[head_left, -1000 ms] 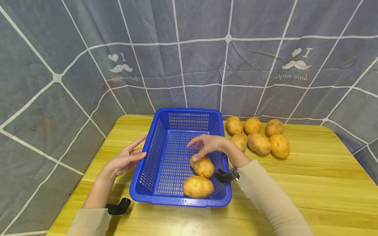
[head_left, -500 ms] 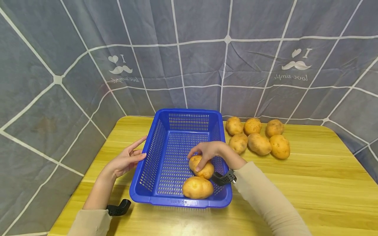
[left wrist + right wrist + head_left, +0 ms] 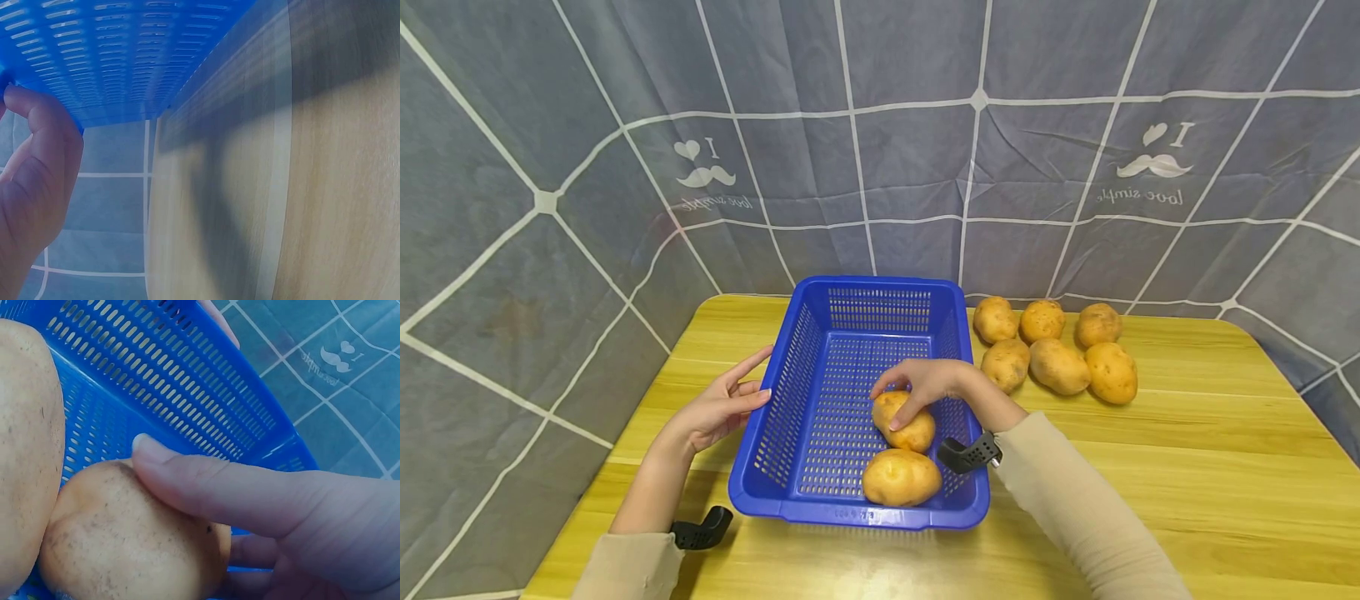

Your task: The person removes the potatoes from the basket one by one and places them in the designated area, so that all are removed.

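Observation:
A blue plastic basket (image 3: 859, 514) with slotted walls stands on the table. My right hand (image 3: 923, 387) reaches inside and grips a potato (image 3: 904, 423), thumb laid over the near side and fingers behind it. A second potato (image 3: 902, 477) lies just nearer, at the basket's front right; in the right wrist view the two potatoes (image 3: 137, 540) (image 3: 28, 456) meet side by side. My left hand (image 3: 718, 410) is at the basket's left side, with thumb and index fingertips against the outer rim. The left wrist view shows this hand (image 3: 37, 169) beside the slotted wall (image 3: 125, 56).
Several potatoes (image 3: 1058, 367) lie in a group on the wooden table (image 3: 1195, 467), right of the basket. A grey curtain (image 3: 917, 158) with white lines hangs behind and to the left. Black wrist mounts (image 3: 970, 452) sit on both forearms.
My right hand has come down from over the potato and closed round it. The held potato has shifted slightly left and away from me. The left hand and basket stay in place.

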`<control>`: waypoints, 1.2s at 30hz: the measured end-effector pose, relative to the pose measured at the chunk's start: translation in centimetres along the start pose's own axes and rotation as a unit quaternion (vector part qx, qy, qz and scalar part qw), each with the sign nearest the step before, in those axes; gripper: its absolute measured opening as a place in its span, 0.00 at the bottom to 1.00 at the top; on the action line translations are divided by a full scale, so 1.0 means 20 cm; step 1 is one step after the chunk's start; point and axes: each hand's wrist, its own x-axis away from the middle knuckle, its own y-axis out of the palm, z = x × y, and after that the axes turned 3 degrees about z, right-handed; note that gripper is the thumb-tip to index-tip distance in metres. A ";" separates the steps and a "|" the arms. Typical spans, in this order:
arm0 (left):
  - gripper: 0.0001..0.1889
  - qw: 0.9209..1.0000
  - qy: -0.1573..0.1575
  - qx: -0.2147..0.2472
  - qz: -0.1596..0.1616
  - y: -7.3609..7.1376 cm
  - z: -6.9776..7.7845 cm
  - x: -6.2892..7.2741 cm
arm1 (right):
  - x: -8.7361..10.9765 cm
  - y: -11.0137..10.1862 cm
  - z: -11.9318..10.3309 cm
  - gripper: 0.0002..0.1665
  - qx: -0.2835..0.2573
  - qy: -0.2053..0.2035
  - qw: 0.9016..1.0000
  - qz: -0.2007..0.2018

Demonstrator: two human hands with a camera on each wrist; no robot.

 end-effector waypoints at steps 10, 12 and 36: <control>0.41 1.000 -0.001 0.003 0.000 0.00 0.00 0.00 | -0.01 0.00 0.01 0.32 -0.023 -0.021 0.999 0.020; 0.41 1.000 -0.001 0.002 0.001 0.00 0.00 0.00 | -0.01 0.00 0.01 0.32 -0.027 -0.027 0.999 0.022; 0.41 1.000 0.002 -0.003 -0.003 0.00 0.00 0.00 | 0.01 0.00 -0.06 0.31 -0.089 -0.055 0.990 0.097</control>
